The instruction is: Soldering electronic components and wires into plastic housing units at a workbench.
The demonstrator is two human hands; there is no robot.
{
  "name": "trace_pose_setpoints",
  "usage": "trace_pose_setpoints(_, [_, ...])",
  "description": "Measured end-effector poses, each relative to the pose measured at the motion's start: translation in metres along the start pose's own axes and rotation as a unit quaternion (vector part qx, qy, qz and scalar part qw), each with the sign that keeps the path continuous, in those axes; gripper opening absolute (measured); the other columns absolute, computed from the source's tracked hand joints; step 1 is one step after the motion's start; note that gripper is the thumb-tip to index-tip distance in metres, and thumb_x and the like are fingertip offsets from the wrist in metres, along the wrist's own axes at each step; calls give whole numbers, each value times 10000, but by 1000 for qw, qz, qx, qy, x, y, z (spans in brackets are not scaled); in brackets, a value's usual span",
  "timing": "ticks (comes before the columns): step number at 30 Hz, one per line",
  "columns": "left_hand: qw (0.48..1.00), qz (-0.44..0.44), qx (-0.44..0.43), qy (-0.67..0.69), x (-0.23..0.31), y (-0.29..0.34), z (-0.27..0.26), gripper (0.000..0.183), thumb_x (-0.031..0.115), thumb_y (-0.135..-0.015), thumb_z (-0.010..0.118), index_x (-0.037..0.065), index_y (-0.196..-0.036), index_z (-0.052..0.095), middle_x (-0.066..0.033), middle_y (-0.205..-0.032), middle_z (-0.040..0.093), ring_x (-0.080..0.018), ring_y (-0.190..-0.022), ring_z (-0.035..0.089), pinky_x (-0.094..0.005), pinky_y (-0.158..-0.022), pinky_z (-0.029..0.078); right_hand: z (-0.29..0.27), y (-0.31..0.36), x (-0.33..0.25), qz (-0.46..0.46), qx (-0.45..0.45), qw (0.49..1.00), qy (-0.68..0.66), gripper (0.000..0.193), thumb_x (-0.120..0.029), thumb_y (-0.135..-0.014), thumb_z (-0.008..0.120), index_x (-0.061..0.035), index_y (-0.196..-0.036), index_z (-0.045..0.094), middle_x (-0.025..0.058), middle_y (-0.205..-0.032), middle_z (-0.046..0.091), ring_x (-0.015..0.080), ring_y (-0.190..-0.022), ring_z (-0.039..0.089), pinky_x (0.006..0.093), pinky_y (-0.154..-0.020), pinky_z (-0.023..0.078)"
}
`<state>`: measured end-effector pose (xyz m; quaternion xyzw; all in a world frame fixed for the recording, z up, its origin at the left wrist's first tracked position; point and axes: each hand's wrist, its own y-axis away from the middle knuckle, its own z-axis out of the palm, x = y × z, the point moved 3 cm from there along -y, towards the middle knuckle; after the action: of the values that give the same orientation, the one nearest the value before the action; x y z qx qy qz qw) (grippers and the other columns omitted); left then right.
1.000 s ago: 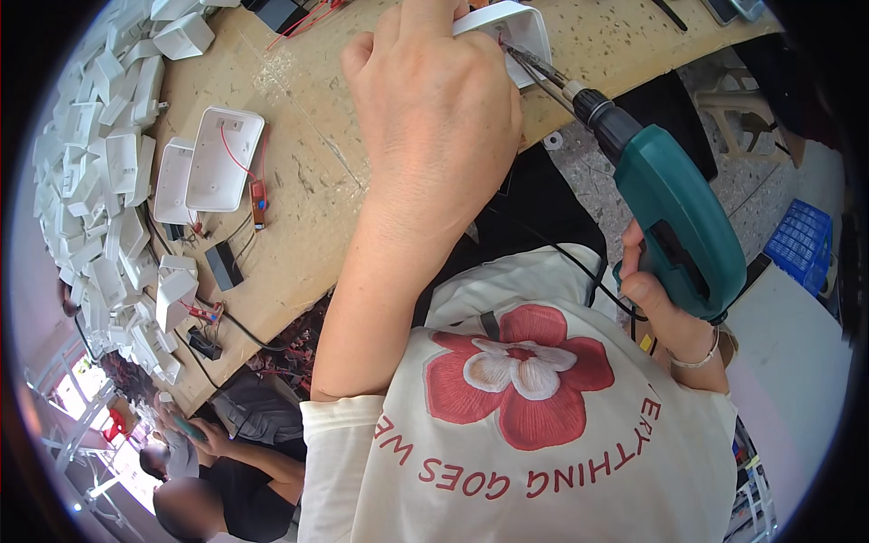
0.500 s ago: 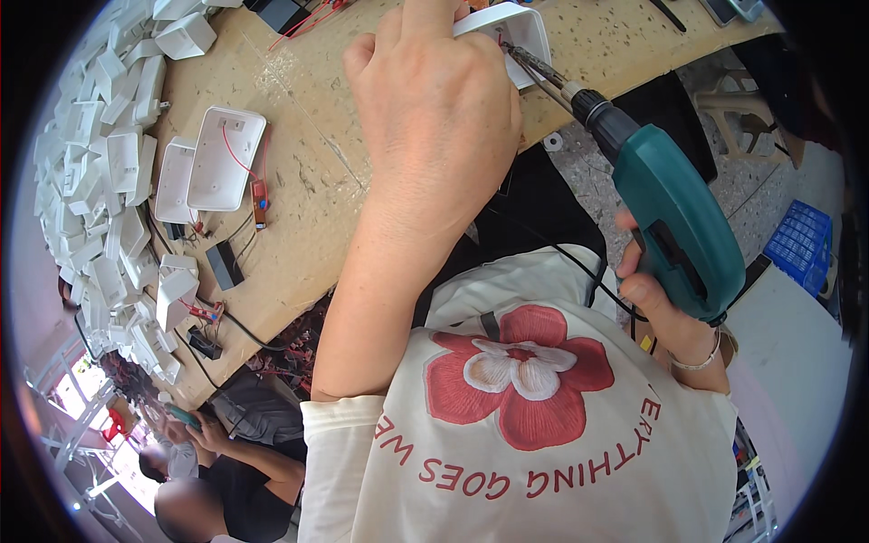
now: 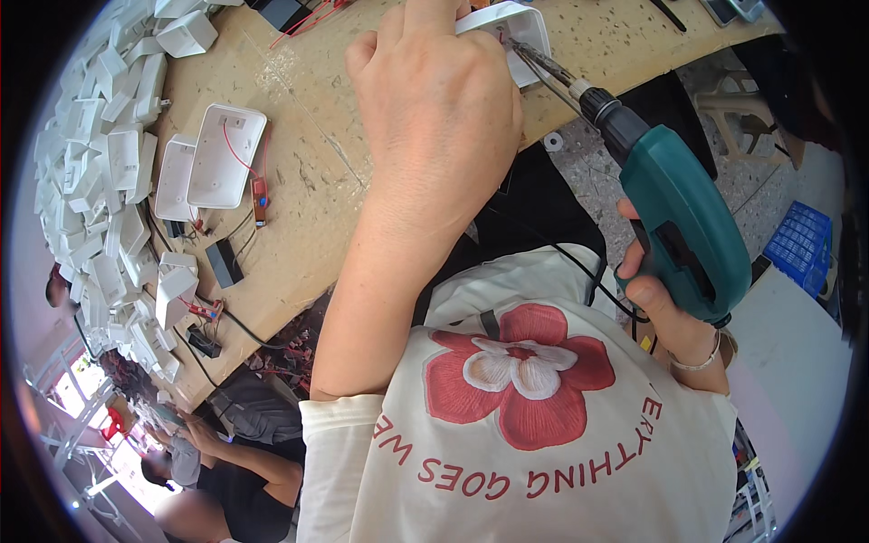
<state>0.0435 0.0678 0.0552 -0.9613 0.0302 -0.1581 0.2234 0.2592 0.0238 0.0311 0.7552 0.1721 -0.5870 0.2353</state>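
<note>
Green tool (image 3: 686,213), one, in one of two hands (image 3: 665,312); one white box (image 3: 532,25).

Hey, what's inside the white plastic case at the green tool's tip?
Inside the white case: the metal tip of the green tool and a small bit of red, perhaps wire. The left hand covers the case's left part, so anything there is hidden.
</note>
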Motion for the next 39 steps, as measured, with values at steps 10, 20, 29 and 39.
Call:
trace_pose_setpoints(10, [912, 196, 323, 159, -25, 6, 28, 87, 49, -606, 609, -5, -630, 545, -140, -870, 500, -300, -823, 489, -396, -686, 344, 2, -2, 0, 22, -3, 1000, 20, 614, -239, -746, 723, -20, -1248, 445, 127, -1205, 513, 82, -742, 525, 210, -650, 438])
trace_pose_setpoints(20, [1000, -15, -12, -11, -8, 1, 13, 86, 44, -604, 609, -7, -631, 546, -140, -886, 508, -301, -829, 491, -401, -687, 346, 1, 5, 0, 46, 26, 998, -35, 698, -286, -730, 740, -18, -1281, 404, 154, -1215, 510, 89, -739, 538, 208, -635, 442])
trace_pose_setpoints(29, [1000, -5, -9, -11, -1, 0, -1, 81, 36, -602, 604, -15, -631, 547, -134, -872, 514, -300, -830, 495, -401, -698, 350, -2, 5, 3, -34, 56, 995, -76, 734, -371, -711, 744, 31, -1233, 421, 167, -1144, 546, 97, -708, 557, 207, -597, 457])
trace_pose_setpoints(39, [1000, 9, 0, 0, -1, 0, -1, 87, 29, -610, 598, -21, -669, 558, -151, -913, 535, -315, -864, 507, -412, -705, 366, 7, -28, 13, -103, 65, 946, -301, 766, -443, -759, 659, -3, -1296, 334, 227, -1219, 461, 155, -780, 583, 256, -620, 521])
